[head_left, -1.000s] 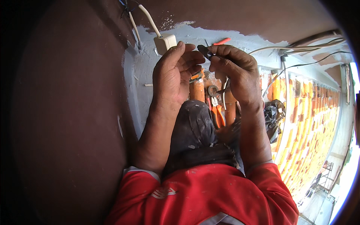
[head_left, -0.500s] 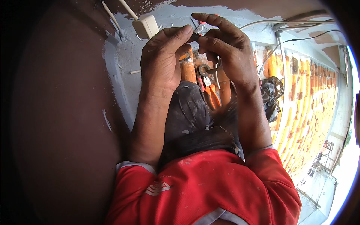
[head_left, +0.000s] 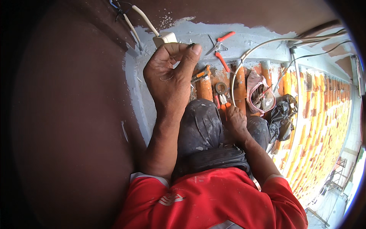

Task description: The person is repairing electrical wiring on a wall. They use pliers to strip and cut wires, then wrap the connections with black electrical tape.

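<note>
My left hand (head_left: 167, 74) is raised and closed, thumb against forefinger, pinching a small dark piece (head_left: 191, 45) that is mostly hidden. Just beyond it sits a cream junction box (head_left: 164, 37) with a cable entering it. My right hand (head_left: 236, 122) is low between my knees, fingers curled at the orange-handled pliers (head_left: 224, 100); whether it grips them is unclear. A roll of dark tape (head_left: 220, 88) lies above the pliers, and an orange-black tool (head_left: 201, 74) lies to their left.
Red-handled snips (head_left: 222, 37) rest on the painted ledge. A pink bag (head_left: 252, 92) and crumpled black plastic (head_left: 283, 118) lie at right on orange roof tiles (head_left: 316, 129). Cables (head_left: 284, 39) cross the upper right. A brown wall (head_left: 72, 114) fills the left.
My right hand has left the dark piece and dropped to the pliers between my knees. My left hand stays raised, holding the piece, and the snips and pink bag have come into view.
</note>
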A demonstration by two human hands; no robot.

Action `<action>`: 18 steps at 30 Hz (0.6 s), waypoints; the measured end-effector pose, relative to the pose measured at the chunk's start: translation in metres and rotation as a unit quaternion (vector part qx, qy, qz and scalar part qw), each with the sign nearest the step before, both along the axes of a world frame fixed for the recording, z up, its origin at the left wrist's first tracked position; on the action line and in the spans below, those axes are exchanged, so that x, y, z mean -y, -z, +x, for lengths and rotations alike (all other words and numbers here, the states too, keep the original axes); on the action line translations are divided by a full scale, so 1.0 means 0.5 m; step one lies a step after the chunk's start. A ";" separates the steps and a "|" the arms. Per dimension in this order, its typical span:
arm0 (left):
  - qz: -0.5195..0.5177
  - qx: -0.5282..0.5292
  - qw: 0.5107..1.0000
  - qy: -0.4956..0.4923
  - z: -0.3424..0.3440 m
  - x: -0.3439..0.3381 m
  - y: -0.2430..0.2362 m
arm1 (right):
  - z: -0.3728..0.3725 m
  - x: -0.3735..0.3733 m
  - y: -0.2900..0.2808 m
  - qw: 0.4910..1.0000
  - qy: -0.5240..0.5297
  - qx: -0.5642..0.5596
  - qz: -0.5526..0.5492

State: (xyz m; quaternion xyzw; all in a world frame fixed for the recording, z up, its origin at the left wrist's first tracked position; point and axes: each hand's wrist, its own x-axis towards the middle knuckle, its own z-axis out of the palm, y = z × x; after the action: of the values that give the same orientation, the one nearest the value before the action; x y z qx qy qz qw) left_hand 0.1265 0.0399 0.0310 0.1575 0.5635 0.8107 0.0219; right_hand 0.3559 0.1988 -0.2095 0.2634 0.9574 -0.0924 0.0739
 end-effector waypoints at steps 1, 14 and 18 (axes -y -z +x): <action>-0.002 0.000 1.000 -0.002 -0.005 0.009 -0.005 | -0.016 0.011 -0.019 1.000 0.008 0.022 -0.004; -0.136 -0.090 0.974 -0.157 -0.167 0.057 0.110 | -0.085 -0.003 -0.432 0.699 0.186 -0.150 -0.674; -0.129 -0.123 0.974 -0.142 -0.184 0.004 0.145 | -0.256 0.103 -0.564 0.588 0.067 -0.207 -0.779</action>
State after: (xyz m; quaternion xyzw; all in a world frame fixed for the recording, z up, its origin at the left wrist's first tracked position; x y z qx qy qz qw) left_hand 0.0345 0.0378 -0.0415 0.1700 0.6785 0.7004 -0.1422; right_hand 0.2280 0.1474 0.0725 0.1425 0.4888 -0.8596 0.0440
